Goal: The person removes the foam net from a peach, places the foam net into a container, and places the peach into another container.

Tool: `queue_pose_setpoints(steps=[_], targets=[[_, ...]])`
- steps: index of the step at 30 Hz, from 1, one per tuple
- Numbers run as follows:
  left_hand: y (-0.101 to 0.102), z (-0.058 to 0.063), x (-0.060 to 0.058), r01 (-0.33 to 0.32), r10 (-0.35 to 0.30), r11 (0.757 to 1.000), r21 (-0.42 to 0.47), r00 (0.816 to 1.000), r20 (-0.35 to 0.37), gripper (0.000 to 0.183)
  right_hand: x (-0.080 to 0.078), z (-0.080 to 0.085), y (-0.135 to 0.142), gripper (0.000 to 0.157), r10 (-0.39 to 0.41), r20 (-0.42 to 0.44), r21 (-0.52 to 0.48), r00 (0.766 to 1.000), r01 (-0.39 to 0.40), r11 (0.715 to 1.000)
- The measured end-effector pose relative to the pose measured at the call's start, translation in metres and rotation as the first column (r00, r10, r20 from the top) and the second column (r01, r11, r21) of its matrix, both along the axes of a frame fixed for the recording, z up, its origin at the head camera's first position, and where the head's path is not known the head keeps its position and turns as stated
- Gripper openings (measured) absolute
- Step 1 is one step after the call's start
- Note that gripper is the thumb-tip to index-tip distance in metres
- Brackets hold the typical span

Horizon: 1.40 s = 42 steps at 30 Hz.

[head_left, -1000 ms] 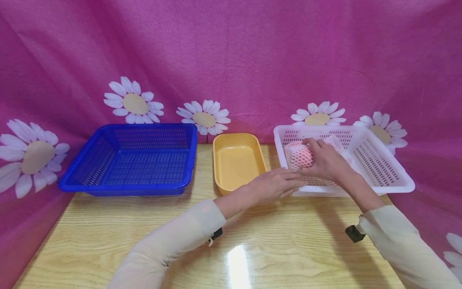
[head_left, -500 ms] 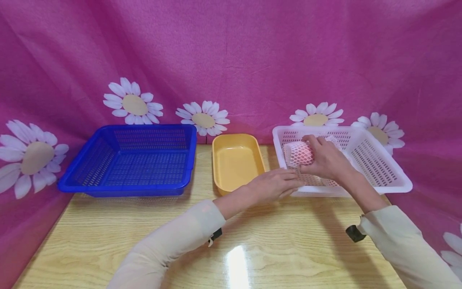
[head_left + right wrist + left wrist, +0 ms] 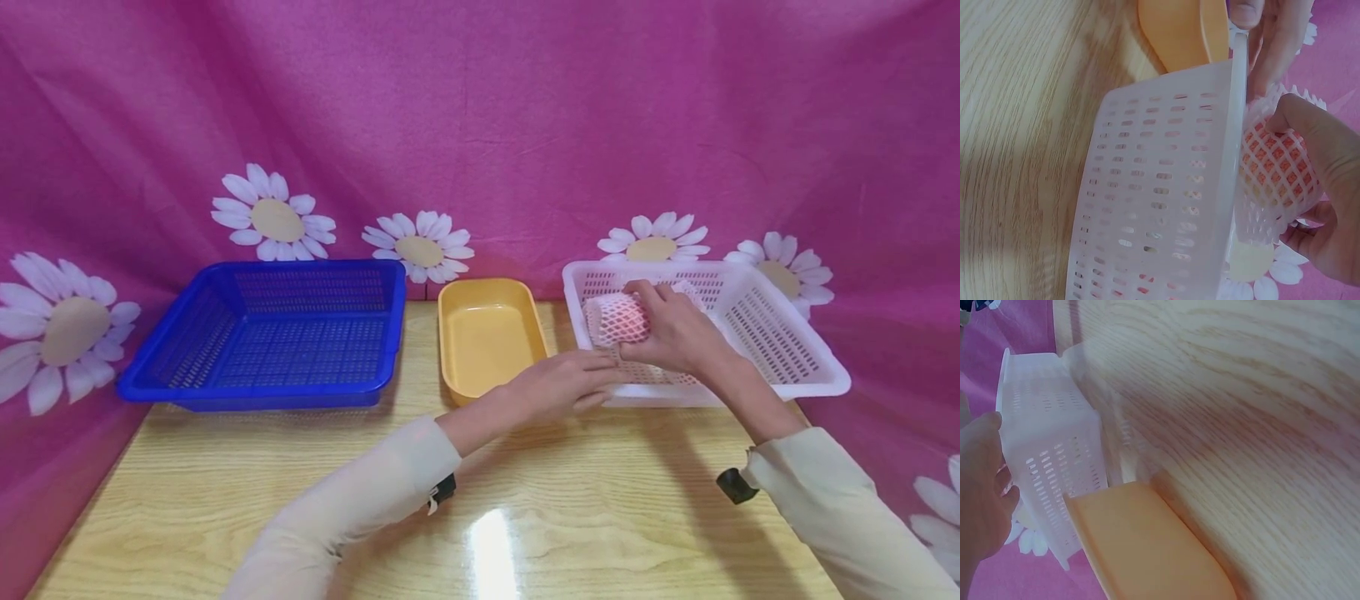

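Note:
My right hand [image 3: 678, 333] grips a round orange-red thing in a white foam net sleeve [image 3: 617, 320], lifted to rim height of the white plastic basket [image 3: 813, 388]. In the right wrist view, thumb and fingers lie on either side of the netted thing [image 3: 1275, 165], just beyond the basket's rim. My left hand [image 3: 564, 383] is at the basket's near left corner, fingers extended. In the left wrist view those fingers [image 3: 991, 481] are right at the rim. More netted pieces lie in the basket, partly hidden behind my right hand.
A yellow rectangular tub [image 3: 491, 333] stands left of the white basket, under my left forearm. Farther left is a blue plastic basket [image 3: 258, 392]. All stand on a wood-grain table [image 3: 600, 517], with a magenta flowered cloth [image 3: 480, 125] behind.
The netted thing has turned a little in my right hand, its sleeve's open end now facing left. My left hand stays at the basket corner. The whole scene shifts slightly left in the view.

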State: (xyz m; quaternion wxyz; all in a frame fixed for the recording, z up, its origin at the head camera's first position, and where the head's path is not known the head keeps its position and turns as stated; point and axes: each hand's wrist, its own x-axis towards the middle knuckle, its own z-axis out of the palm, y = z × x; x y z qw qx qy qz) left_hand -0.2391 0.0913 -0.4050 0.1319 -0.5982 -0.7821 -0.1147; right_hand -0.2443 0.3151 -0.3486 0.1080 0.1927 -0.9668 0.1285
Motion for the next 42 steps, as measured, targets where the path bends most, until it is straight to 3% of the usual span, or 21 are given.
queue_pose_setpoints(steps=[7, 15, 24, 32, 42], targets=[[-0.013, -0.001, 0.005, -0.009, 0.008, 0.991, 0.135, 1.0, 0.004, 0.038, 0.002, 0.004, -0.006, 0.079, 0.011, 0.015, -0.007, 1.0, -0.011, 1.0], [-0.028, 0.003, 0.01, -0.121, 0.115, 0.963, 0.24, 0.993, 0.04, 0.041, 0.005, 0.007, -0.019, 0.078, 0.03, 0.006, -0.008, 1.0, -0.03, 1.0], [-0.043, 0.005, 0.01, -0.16, 0.191, 0.914, 0.373, 0.981, -0.046, 0.041, 0.01, 0.012, -0.033, 0.081, 0.04, -0.007, 0.013, 0.999, -0.04, 0.999], [-0.053, 0.006, 0.01, -0.212, 0.257, 0.89, 0.404, 0.965, -0.058, 0.046, 0.014, 0.014, -0.045, 0.079, 0.082, -0.007, 0.024, 0.997, -0.082, 0.996], [-0.069, 0.002, 0.011, -0.216, 0.255, 0.867, 0.449, 0.966, -0.028, 0.054, 0.019, 0.015, -0.059, 0.079, 0.124, -0.03, 0.037, 0.992, -0.123, 0.992]])
